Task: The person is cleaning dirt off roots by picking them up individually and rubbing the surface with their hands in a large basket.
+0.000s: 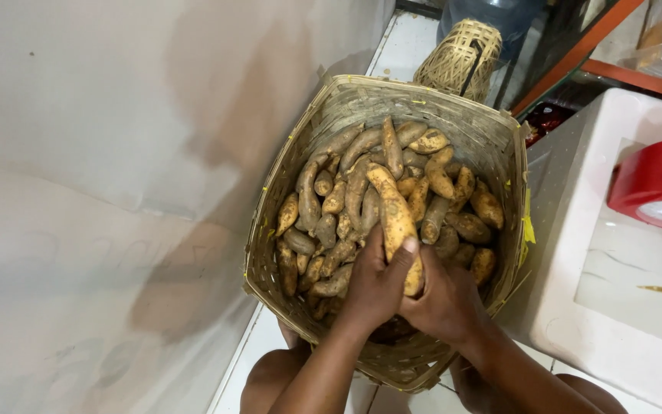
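Sweet potato (397, 222), long and soil-dusted, is clasped at its near end by both hands: left hand (377, 287) fingers curl round it, thumb on top; right hand (444, 303) wraps from beside. It lies over the heap in the woven bamboo basket (492, 138). Loose soil could let it slip; neighbouring tubers might roll.

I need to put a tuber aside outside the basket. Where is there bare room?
Bare white box top between woven basket and red round thing. Some floor tile beyond the basket. Basket itself is crowded; both hands fill its near edge.
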